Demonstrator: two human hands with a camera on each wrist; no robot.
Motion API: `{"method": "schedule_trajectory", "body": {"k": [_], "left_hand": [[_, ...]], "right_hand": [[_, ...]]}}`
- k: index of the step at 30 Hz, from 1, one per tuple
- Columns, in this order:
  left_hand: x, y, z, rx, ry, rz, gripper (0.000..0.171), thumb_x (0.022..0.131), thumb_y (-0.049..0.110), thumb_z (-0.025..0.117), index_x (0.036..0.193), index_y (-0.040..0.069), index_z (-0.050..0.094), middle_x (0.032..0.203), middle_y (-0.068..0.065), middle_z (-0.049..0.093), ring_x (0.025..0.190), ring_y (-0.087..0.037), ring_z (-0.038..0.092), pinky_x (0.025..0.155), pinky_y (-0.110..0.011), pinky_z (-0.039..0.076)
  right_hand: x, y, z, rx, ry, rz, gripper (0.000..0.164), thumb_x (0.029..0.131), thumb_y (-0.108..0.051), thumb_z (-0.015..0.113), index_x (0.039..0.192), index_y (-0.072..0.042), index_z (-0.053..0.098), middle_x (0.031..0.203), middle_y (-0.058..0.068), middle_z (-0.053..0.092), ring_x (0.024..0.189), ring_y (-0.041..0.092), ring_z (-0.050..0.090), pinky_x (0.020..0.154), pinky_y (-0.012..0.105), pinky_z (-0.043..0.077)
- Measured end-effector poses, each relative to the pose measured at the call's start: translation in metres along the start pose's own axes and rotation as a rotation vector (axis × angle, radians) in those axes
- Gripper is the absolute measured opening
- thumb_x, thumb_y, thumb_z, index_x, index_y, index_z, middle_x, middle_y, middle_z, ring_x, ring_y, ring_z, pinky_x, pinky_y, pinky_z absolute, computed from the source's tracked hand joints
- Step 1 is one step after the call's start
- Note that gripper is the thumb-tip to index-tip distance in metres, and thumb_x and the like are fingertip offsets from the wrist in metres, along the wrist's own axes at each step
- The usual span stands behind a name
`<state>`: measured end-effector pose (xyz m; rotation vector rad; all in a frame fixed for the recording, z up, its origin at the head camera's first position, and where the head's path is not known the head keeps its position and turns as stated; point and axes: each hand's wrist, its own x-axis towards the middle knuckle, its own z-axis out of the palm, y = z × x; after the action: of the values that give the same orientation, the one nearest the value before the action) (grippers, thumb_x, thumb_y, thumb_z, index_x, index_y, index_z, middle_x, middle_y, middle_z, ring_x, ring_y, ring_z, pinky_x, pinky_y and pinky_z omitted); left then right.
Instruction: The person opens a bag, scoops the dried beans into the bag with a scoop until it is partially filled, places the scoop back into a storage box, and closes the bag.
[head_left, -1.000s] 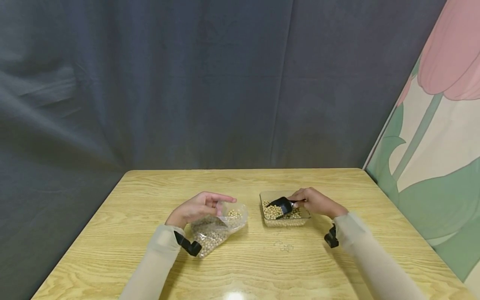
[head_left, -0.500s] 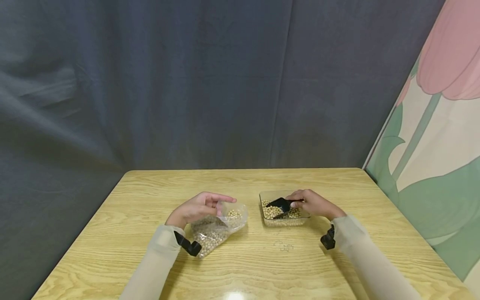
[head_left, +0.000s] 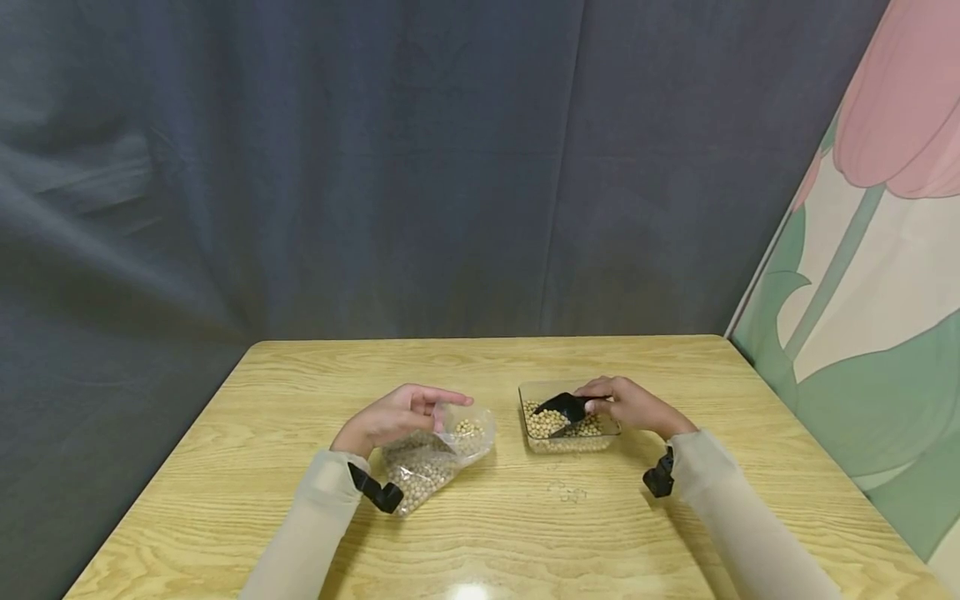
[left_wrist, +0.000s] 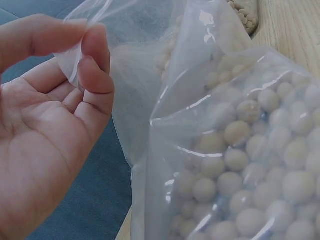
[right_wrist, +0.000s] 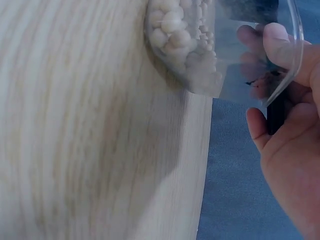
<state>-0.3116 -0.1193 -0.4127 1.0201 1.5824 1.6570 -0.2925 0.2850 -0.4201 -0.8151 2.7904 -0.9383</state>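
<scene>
My left hand (head_left: pixel 397 417) pinches the rim of a clear plastic bag (left_wrist: pixel 150 135) between thumb and fingers, and the bag's mouth stands apart. Soybeans (left_wrist: pixel 250 172) fill much of the bag, which lies on the table. To the right, a clear rectangular container (head_left: pixel 573 446) holds more of the same soybeans (head_left: pixel 546 423). My right hand (head_left: pixel 626 402) grips the handle of a black scoop (head_left: pixel 566 407) over the container. The scoop's front edge sits among the beans, tilted. Through the clear wall in the right wrist view, fingers show around the black handle (right_wrist: pixel 275 115).
Both things stand on a wood-grain table (head_left: pixel 480 533). A dark curtain (head_left: pixel 412 183) hangs behind the far edge. On the right is a wall covering with a tulip pattern (head_left: pixel 877 275). Faint marks (head_left: pixel 567 493) show on the tabletop before the container.
The black scoop shifts and tilts slightly within the container as my right hand moves a little left, then back right. My left hand and the bag stay in place.
</scene>
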Motion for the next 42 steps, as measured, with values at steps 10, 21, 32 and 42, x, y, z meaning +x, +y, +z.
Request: {"method": "schedule_trajectory", "body": {"k": [10,21,32,42], "left_hand": [[0.001,0.001,-0.001,-0.007,0.006,-0.019,0.05,0.09,-0.012,0.049,0.139,-0.013,0.039,0.075,0.006,0.067,0.071,-0.007,0.057,0.077,-0.024,0.049],[0.0,0.002,0.0,-0.017,-0.017,0.011,0.051,0.091,-0.012,0.048,0.14,-0.015,0.036,0.075,0.007,0.066,0.072,-0.006,0.057,0.075,-0.024,0.049],[0.0,0.001,0.001,-0.018,-0.018,0.014,0.051,0.091,-0.012,0.047,0.14,-0.015,0.035,0.076,0.006,0.065,0.072,-0.007,0.057,0.075,-0.024,0.047],[0.0,0.001,0.0,-0.046,-0.036,0.034,0.05,0.092,-0.013,0.044,0.141,-0.016,0.033,0.084,0.005,0.067,0.075,-0.006,0.058,0.077,-0.024,0.049]], "right_hand": [[-0.001,0.0,-0.002,0.062,0.001,0.017,0.034,0.097,-0.01,0.053,0.128,0.002,0.06,0.13,0.027,0.055,0.122,0.045,0.049,0.095,0.055,0.045],[-0.002,0.006,-0.004,0.097,0.009,0.001,0.036,0.097,-0.012,0.054,0.128,0.003,0.059,0.131,0.028,0.055,0.123,0.046,0.048,0.096,0.056,0.043],[-0.005,0.013,-0.004,0.159,0.046,0.055,0.042,0.098,-0.021,0.053,0.133,0.0,0.056,0.137,0.027,0.05,0.128,0.047,0.044,0.098,0.056,0.042],[-0.002,0.001,-0.015,0.144,0.102,0.091,0.043,0.098,-0.028,0.053,0.135,-0.005,0.055,0.14,0.022,0.05,0.133,0.044,0.04,0.103,0.059,0.037]]}}
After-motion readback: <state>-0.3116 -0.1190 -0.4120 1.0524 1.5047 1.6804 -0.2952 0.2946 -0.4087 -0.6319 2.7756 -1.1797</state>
